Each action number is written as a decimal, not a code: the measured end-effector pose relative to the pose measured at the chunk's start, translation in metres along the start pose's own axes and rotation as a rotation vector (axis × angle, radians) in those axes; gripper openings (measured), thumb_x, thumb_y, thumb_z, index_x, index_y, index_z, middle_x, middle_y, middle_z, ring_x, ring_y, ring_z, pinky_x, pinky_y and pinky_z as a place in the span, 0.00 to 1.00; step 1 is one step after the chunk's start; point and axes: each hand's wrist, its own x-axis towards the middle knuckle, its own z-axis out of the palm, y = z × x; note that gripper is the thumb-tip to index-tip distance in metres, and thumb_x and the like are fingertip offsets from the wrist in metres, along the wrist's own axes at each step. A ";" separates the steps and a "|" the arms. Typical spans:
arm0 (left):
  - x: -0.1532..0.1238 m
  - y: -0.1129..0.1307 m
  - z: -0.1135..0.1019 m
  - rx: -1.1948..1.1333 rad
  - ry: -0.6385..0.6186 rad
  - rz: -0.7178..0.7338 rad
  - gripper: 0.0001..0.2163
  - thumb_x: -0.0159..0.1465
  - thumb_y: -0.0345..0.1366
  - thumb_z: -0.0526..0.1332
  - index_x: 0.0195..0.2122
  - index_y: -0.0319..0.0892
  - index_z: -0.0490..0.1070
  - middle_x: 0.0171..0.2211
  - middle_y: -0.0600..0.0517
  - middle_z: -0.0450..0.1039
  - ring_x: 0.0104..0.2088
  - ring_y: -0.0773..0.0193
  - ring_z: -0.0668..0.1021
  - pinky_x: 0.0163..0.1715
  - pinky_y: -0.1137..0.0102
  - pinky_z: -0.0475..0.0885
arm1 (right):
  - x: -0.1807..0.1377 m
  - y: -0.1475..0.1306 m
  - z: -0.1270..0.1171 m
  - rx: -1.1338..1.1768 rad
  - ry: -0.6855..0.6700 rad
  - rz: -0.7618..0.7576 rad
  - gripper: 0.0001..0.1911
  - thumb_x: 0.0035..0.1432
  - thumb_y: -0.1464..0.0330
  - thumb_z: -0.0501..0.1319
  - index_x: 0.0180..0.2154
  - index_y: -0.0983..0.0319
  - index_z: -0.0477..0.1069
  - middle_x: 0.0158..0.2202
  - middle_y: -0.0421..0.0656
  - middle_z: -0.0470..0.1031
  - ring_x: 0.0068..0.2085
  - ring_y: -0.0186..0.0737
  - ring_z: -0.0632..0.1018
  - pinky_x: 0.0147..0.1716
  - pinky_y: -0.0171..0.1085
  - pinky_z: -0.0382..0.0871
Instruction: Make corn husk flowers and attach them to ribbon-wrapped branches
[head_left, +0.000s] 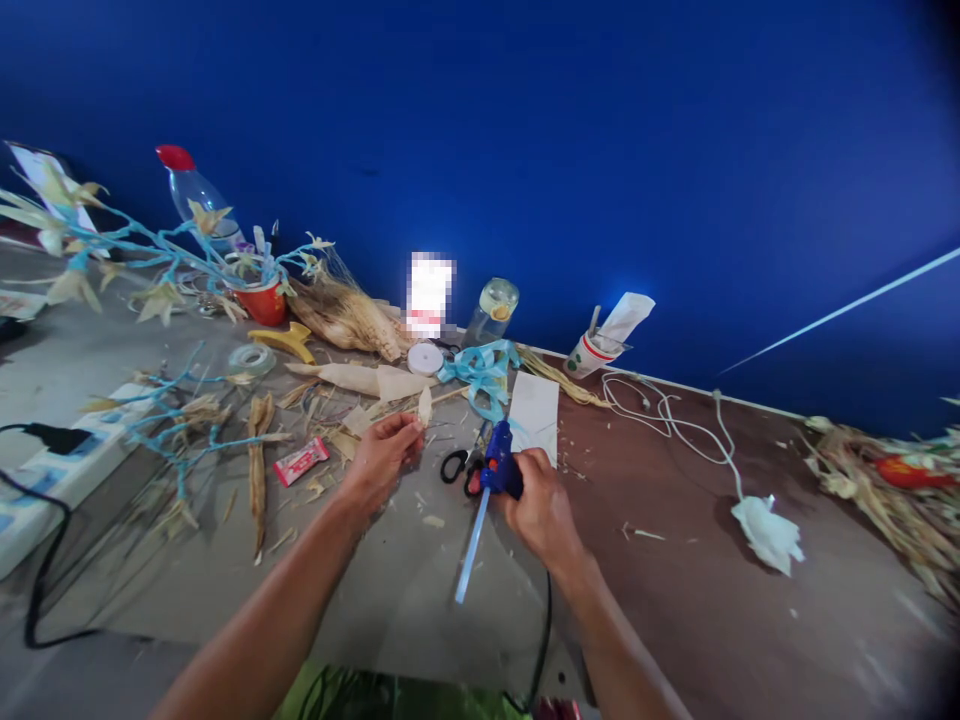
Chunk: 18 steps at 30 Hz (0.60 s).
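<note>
My left hand [390, 445] is closed, pinching a small pale piece of dried husk [425, 406] that points upward from the fingertips. In my right hand [538, 498] is a blue hot glue gun [501, 462], with the fingers wrapped round its handle. A clear glue stick [472, 545] juts out of its back end toward me. Black-handled scissors [454, 466] lie on the table between my hands, partly hidden by the gun. A coil of light blue ribbon [484, 370] and a white card [534, 405] lie just beyond the gun.
Blue-wrapped branches with husk flowers [161, 245] stand in a red cup [262, 303] at the left. A power strip [75, 470] lies near the left edge. Behind are a glass jar [495, 305] and a paper cup [589, 355]. A white cable [675, 425] runs along the right.
</note>
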 end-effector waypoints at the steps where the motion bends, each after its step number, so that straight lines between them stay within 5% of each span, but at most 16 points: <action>1: 0.000 0.000 0.000 0.001 0.001 0.001 0.13 0.49 0.41 0.67 0.23 0.38 0.67 0.16 0.57 0.65 0.16 0.77 0.61 0.16 0.80 0.54 | -0.002 0.000 0.000 -0.036 -0.019 0.015 0.11 0.48 0.72 0.59 0.37 0.63 0.66 0.38 0.48 0.66 0.39 0.45 0.70 0.40 0.41 0.65; 9: -0.002 0.000 0.001 0.035 -0.036 0.035 0.12 0.52 0.41 0.65 0.23 0.38 0.68 0.16 0.57 0.64 0.16 0.77 0.61 0.17 0.78 0.54 | -0.011 0.004 -0.001 -0.155 -0.157 0.062 0.19 0.51 0.67 0.60 0.46 0.65 0.69 0.42 0.51 0.67 0.40 0.47 0.72 0.41 0.43 0.66; 12: -0.004 0.002 0.002 0.057 -0.051 0.025 0.12 0.52 0.41 0.65 0.23 0.38 0.67 0.16 0.57 0.64 0.17 0.77 0.62 0.18 0.78 0.54 | -0.008 0.005 -0.009 -0.102 -0.080 0.051 0.18 0.52 0.65 0.60 0.46 0.64 0.70 0.44 0.51 0.68 0.41 0.48 0.72 0.42 0.44 0.66; 16: -0.006 0.002 0.004 0.111 -0.092 0.012 0.13 0.52 0.43 0.65 0.23 0.38 0.67 0.15 0.58 0.63 0.17 0.76 0.62 0.18 0.78 0.54 | 0.009 -0.011 -0.019 0.209 0.121 0.014 0.14 0.57 0.67 0.54 0.43 0.62 0.71 0.41 0.48 0.71 0.38 0.41 0.73 0.39 0.39 0.68; 18: -0.006 0.001 0.003 0.137 -0.124 0.007 0.13 0.52 0.43 0.65 0.24 0.37 0.68 0.16 0.57 0.64 0.17 0.75 0.62 0.19 0.77 0.55 | 0.023 -0.027 -0.017 0.430 0.118 -0.006 0.13 0.58 0.67 0.53 0.42 0.62 0.71 0.37 0.45 0.73 0.36 0.38 0.74 0.37 0.36 0.68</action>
